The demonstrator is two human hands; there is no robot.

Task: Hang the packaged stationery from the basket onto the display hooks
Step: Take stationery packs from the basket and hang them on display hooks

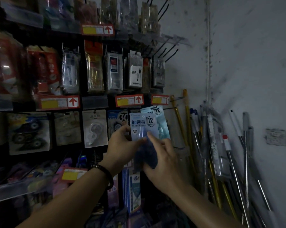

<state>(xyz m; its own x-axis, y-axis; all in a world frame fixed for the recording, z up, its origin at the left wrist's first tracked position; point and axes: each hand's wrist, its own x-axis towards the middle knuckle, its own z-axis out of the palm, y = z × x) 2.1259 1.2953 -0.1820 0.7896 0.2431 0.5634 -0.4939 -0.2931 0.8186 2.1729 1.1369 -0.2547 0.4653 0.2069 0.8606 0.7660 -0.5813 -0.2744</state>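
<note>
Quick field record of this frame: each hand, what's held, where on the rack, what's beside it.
left hand: pinches the left edge of the blue pack
right hand: curled round a dark bundle, blurred; forefinger on the blue pack
blue pack: upright, marked 12, in front of the rack's lower row
behind it: teal pack, same 12 mark; hung or held, cannot tell
above: red price tag with an arrow
right of rack: poles leaning on the wall

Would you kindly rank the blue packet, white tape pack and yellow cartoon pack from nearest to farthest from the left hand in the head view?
1. blue packet, held in the left hand.
2. white tape pack, just left.
3. yellow cartoon pack, far left.
</note>
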